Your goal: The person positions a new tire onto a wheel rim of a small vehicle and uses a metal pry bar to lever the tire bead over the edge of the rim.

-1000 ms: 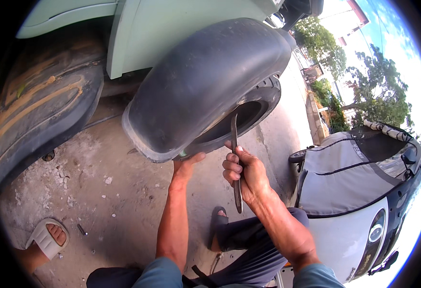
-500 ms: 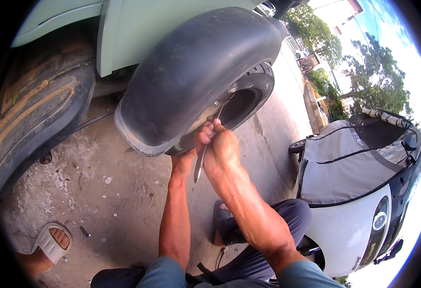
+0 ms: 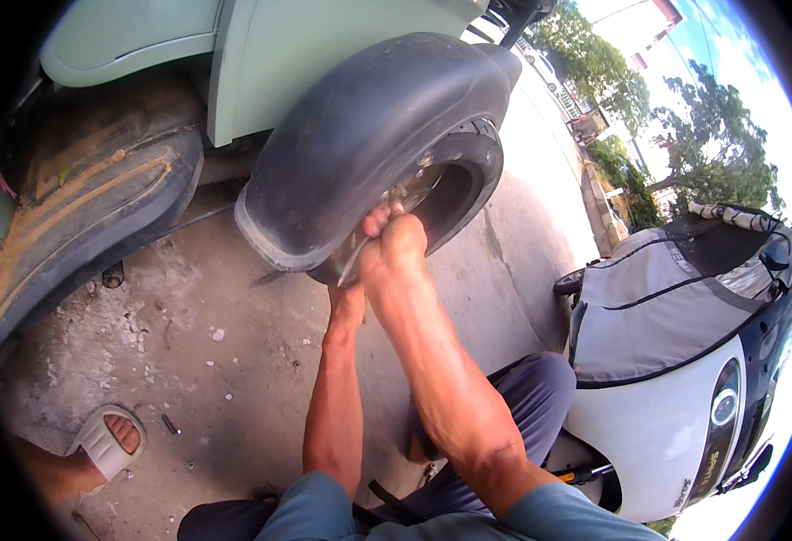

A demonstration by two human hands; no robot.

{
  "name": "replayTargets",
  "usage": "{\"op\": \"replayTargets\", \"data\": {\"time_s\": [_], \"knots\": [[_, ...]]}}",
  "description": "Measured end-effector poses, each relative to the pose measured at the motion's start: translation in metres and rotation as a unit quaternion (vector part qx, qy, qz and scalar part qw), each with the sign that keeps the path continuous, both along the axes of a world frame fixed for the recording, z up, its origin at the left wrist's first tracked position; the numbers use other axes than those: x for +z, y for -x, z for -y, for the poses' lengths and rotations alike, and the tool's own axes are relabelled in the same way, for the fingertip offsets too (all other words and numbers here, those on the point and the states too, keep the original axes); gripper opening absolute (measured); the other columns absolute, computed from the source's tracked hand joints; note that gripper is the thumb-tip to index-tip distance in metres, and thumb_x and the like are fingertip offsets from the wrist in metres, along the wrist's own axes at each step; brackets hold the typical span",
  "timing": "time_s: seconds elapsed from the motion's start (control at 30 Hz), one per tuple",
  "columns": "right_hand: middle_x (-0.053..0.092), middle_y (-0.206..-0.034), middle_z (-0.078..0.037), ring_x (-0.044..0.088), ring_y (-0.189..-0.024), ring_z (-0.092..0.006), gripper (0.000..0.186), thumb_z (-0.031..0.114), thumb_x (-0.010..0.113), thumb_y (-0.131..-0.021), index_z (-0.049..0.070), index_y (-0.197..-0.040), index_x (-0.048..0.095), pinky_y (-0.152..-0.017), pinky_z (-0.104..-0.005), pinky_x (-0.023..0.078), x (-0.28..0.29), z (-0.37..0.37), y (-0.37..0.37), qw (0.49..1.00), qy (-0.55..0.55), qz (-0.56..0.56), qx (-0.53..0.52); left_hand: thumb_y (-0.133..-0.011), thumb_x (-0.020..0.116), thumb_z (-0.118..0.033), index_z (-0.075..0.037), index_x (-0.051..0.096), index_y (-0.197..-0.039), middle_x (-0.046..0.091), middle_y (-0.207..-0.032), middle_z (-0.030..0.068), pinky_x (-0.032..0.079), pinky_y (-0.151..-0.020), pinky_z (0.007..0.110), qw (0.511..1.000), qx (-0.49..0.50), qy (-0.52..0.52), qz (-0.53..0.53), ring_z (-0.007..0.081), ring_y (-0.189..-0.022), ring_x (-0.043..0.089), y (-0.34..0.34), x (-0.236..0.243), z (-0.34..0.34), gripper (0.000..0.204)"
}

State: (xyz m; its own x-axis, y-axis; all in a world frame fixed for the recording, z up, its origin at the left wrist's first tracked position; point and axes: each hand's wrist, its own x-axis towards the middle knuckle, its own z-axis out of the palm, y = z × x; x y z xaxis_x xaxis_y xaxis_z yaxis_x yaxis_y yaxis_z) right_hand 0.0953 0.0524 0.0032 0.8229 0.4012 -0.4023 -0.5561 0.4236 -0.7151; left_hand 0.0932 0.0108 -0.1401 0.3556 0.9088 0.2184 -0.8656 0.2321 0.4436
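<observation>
A worn black tyre (image 3: 360, 135) on a wheel with a metal rim (image 3: 432, 189) stands tilted in front of me on the concrete. My right hand (image 3: 396, 252) is closed around a thin metal lever (image 3: 353, 267), pressed against the tyre's lower edge by the rim. My left hand (image 3: 351, 296) reaches up under that same edge. Its fingers are hidden behind the right hand and the tyre.
A larger dusty tyre (image 3: 89, 198) leans at the left under a pale green vehicle body (image 3: 324, 45). A white and black scooter with a grey cover (image 3: 676, 361) stands close on the right. A foot in a white sandal (image 3: 107, 442) rests at lower left, and a small bolt (image 3: 170, 424) lies beside it.
My right hand has lifted the lever from below the tyre to its edge at the rim and pressed it in. The left hand has stayed at the tyre's lower edge.
</observation>
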Motion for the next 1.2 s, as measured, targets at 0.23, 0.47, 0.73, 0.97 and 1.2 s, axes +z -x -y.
{"op": "replayTargets", "data": {"time_s": [0.23, 0.47, 0.73, 0.97, 1.2], "knots": [[0.047, -0.078, -0.004, 0.04, -0.059, -0.0123, 0.015, 0.01, 0.04, -0.107, 0.003, -0.096, 0.049, -0.047, -0.0273, 0.033, 0.003, 0.004, -0.012, 1.0, -0.008, 0.02, 0.014, -0.082, 0.079, -0.014, -0.001, 0.052, -0.137, 0.057, -0.13, 0.0063, 0.043, -0.106, 0.034, 0.989, -0.104, 0.08, -0.063, 0.0187, -0.121, 0.054, -0.022, -0.058, 0.009, 0.062], [0.053, -0.09, -0.003, 0.044, -0.067, -0.008, 0.038, 0.015, 0.05, -0.106, -0.002, -0.14, 0.046, -0.05, -0.0228, 0.035, 0.083, 0.137, -0.114, 0.842, 0.345, 0.161, 0.382, -0.075, 0.08, -0.017, 0.002, 0.057, -0.136, 0.061, -0.135, 0.0095, 0.038, -0.113, 0.039, 0.987, 0.013, 0.08, -0.139, 0.024, -0.124, 0.056, -0.016, -0.034, 0.016, 0.068], [0.06, -0.062, -0.023, 0.061, -0.061, -0.0473, 0.026, 0.024, 0.056, -0.103, 0.003, -0.089, 0.051, -0.055, -0.0543, 0.047, 0.046, 0.178, -0.19, 0.325, 0.545, 0.721, 0.278, -0.08, 0.083, -0.033, 0.006, 0.053, -0.137, 0.057, -0.14, 0.0119, 0.036, -0.113, 0.038, 0.98, 0.081, 0.086, -0.162, 0.0231, -0.128, 0.052, -0.029, -0.057, 0.018, 0.075], [0.055, -0.059, -0.02, 0.06, -0.06, -0.0462, 0.027, 0.028, 0.055, -0.105, 0.004, -0.092, 0.049, -0.055, -0.0545, 0.046, -0.021, 0.171, -0.285, 0.364, 0.43, 0.764, 0.314, -0.083, 0.08, -0.055, 0.004, 0.038, -0.147, 0.047, -0.149, 0.012, 0.033, -0.117, 0.042, 0.944, 0.29, 0.034, -0.154, 0.0249, -0.136, 0.047, -0.011, -0.087, 0.008, 0.097], [0.062, -0.102, -0.025, 0.061, -0.093, -0.0486, 0.02, 0.023, 0.049, -0.106, 0.004, -0.112, 0.052, -0.078, -0.0533, 0.049, -0.056, 0.121, -0.311, 0.403, 0.405, 0.724, 0.386, -0.083, 0.081, -0.054, 0.005, 0.037, -0.147, 0.047, -0.147, 0.0139, 0.037, -0.115, 0.042, 0.927, 0.301, -0.02, -0.224, 0.0276, -0.134, 0.048, 0.015, -0.064, -0.006, 0.098]]}}
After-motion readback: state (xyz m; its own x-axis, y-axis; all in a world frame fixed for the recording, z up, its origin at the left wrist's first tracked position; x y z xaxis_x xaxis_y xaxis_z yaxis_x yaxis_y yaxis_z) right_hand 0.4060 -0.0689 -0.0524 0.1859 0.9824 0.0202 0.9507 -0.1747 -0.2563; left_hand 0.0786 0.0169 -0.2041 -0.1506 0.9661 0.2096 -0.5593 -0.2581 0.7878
